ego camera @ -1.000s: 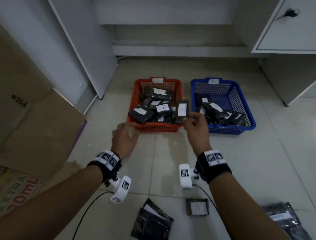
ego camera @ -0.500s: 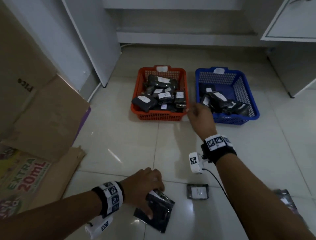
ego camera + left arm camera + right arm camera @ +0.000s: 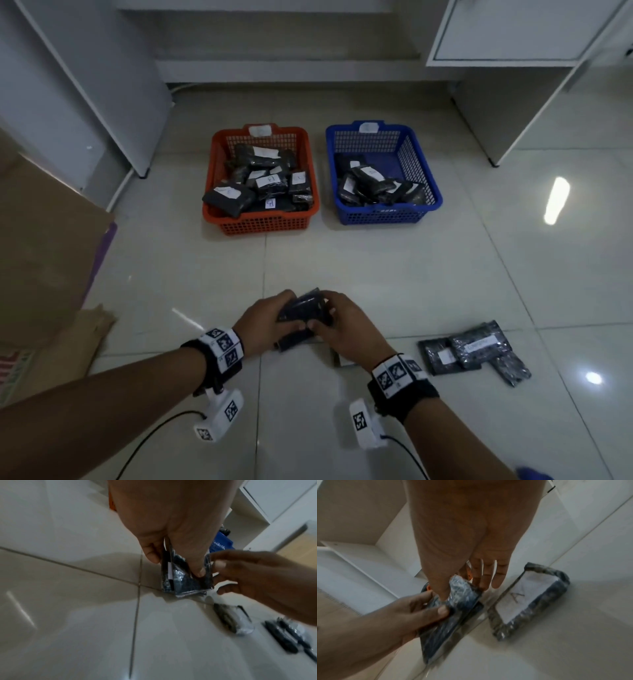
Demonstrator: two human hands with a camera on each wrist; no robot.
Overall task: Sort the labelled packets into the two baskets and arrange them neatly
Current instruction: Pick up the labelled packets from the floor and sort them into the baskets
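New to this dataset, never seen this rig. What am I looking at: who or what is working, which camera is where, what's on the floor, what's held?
No robot: a person works with bare hands. The wide picture comes from a camera on their head; the other two come from cameras strapped to each wrist, looking along the fingers.

On the tiled floor stand an orange basket and a blue basket, both holding dark packets with white labels. More loose packets lie to the person's right. One packet labelled A lies just beside the right hand.

The left hand and right hand meet on one dark packet, the left gripping it and the right pinching its edge. Its label cannot be read here.
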